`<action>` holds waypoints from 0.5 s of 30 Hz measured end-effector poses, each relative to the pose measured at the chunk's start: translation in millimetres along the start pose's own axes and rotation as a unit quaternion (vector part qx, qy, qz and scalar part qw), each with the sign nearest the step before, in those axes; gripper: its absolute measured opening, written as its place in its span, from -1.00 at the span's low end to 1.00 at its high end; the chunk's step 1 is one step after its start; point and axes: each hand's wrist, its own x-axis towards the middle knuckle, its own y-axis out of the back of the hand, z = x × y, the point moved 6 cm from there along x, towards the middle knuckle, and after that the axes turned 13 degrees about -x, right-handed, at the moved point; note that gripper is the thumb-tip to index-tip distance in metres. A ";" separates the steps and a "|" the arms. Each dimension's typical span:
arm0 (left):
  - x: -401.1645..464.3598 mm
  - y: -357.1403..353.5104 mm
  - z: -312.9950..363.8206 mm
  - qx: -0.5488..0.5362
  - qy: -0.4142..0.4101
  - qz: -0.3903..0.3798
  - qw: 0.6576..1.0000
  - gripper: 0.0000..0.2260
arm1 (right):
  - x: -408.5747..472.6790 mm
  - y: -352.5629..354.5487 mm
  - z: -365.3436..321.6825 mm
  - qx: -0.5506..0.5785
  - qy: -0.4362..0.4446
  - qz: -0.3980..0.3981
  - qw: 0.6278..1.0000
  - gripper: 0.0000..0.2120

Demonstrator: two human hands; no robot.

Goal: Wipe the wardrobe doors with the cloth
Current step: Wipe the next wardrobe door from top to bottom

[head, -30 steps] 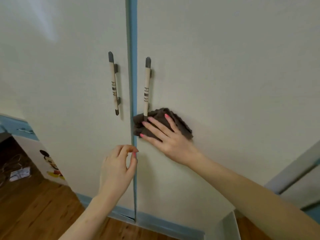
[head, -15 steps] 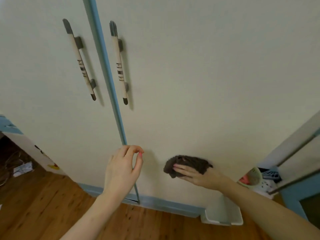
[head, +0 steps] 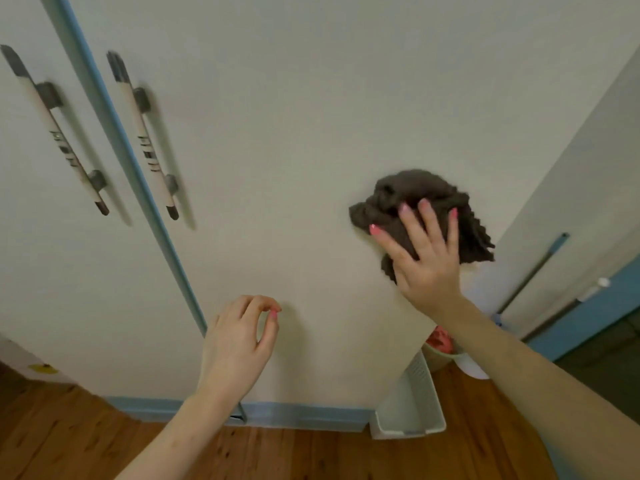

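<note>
Two cream wardrobe doors fill the view, split by a blue strip. The right door carries a pencil-shaped handle; the left door has a matching handle. My right hand presses a dark brown cloth flat against the right door near its right edge, fingers spread over it. My left hand hovers close to the lower part of the right door, just right of the blue strip, its fingers curled and thumb meeting fingertip, holding nothing.
A white plastic bin stands on the wooden floor at the wardrobe's right corner, with a basket behind it. A mop or broom handle leans against the wall at right. A blue plinth runs along the doors' base.
My right hand has carried the cloth from beside the right handle down the door, then up and to the right near the door's edge. My left hand stays curled near the strip.
</note>
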 end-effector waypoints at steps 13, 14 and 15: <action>9.0 -8.6 11.3 0.003 -0.005 -0.012 1.000 -0.72 | -89.9 -16.7 -1.3 -0.011 0.353 -0.122 0.928 -0.35; 10.6 -11.1 13.3 0.001 -0.008 -0.014 1.000 -0.72 | -69.4 -9.7 19.3 -0.004 0.313 -0.105 0.944 -0.38; 11.0 -13.8 14.3 0.001 -0.012 -0.016 1.000 -0.72 | -48.5 -2.0 41.0 -0.011 0.276 -0.083 0.958 -0.41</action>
